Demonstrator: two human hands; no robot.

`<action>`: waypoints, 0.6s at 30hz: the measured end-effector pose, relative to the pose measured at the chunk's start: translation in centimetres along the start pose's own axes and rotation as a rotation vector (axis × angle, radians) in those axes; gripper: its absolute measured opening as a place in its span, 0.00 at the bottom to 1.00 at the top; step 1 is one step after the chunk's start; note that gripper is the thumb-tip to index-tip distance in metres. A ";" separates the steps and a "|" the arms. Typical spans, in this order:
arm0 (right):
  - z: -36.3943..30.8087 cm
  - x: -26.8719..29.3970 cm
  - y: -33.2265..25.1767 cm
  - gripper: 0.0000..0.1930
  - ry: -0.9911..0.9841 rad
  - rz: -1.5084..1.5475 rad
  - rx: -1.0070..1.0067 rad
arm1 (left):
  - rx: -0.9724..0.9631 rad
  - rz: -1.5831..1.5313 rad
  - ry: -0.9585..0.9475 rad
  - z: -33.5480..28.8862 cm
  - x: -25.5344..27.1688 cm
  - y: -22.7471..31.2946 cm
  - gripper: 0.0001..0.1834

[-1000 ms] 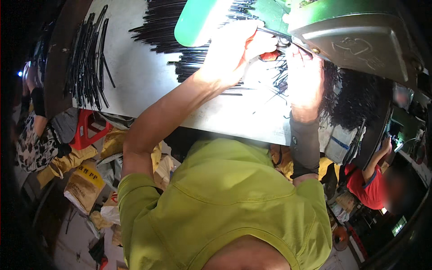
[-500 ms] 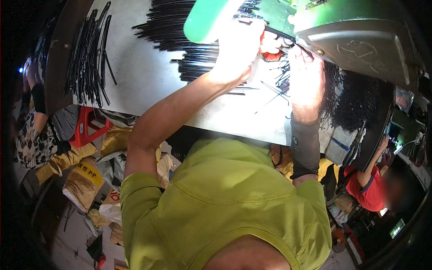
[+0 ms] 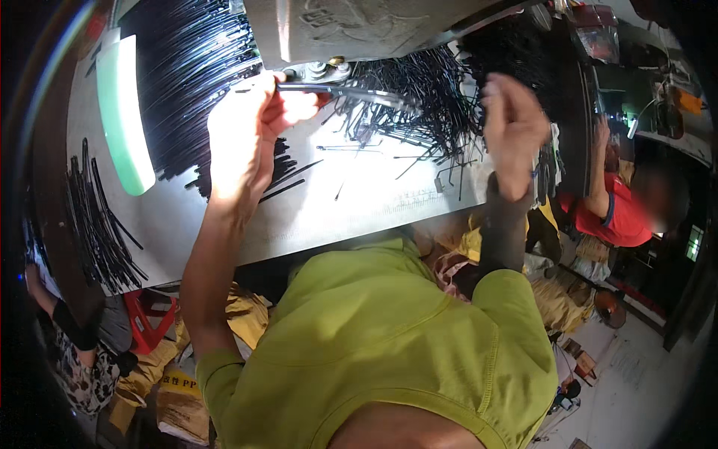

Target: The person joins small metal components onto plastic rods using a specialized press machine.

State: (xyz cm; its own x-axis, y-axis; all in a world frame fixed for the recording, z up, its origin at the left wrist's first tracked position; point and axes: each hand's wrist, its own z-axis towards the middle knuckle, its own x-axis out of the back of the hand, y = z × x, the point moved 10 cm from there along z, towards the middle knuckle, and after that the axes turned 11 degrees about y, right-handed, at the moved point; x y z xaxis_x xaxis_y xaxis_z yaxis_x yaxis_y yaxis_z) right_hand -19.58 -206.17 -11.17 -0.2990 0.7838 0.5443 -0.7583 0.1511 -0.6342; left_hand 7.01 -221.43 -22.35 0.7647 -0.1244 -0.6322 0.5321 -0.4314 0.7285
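A thin, glossy black strip (image 3: 340, 91) runs rightward from my left hand (image 3: 243, 138), which pinches its left end between thumb and fingers. Its far end is smeared by motion. My right hand (image 3: 516, 127) is raised apart from it at the right, fingers bent and loosely parted, with nothing visible in them. Below the strip's right part lies a tangled heap of short black pieces (image 3: 426, 105). Just behind my left hand are the round metal fittings (image 3: 318, 71) under the grey machine housing (image 3: 366, 30).
Long black strips (image 3: 191, 67) lie stacked at the left, beside a bright green-white panel (image 3: 123, 112). Another bundle of strips (image 3: 97, 217) sits at the left edge of the pale table (image 3: 299, 232). A person in a red top (image 3: 617, 213) is at the far right.
My view has swung, shifting the scene leftward. My right hand has parted from the left, away from the machine. The left hand holds the strip lower, in front of the fittings.
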 end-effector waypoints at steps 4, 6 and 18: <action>3.2 2.3 -0.9 0.08 0.210 -0.641 0.535 | 0.121 0.054 0.072 -2.0 0.0 -1.8 0.09; 3.3 1.1 0.5 0.07 0.090 -0.704 0.508 | 0.161 0.010 0.038 -2.9 -0.2 -2.3 0.09; -4.5 -7.1 -10.2 0.13 -0.094 0.002 0.876 | 0.323 -0.241 -0.083 -3.5 0.3 -2.4 0.10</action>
State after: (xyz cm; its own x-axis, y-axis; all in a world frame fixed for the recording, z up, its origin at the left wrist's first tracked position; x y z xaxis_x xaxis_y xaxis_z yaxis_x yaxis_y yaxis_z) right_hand -7.09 -210.56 -11.02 -0.3182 0.7252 0.6106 -0.9179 -0.3968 -0.0070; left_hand 7.16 -217.32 -23.39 0.5933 -0.0518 -0.8033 0.5404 -0.7140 0.4452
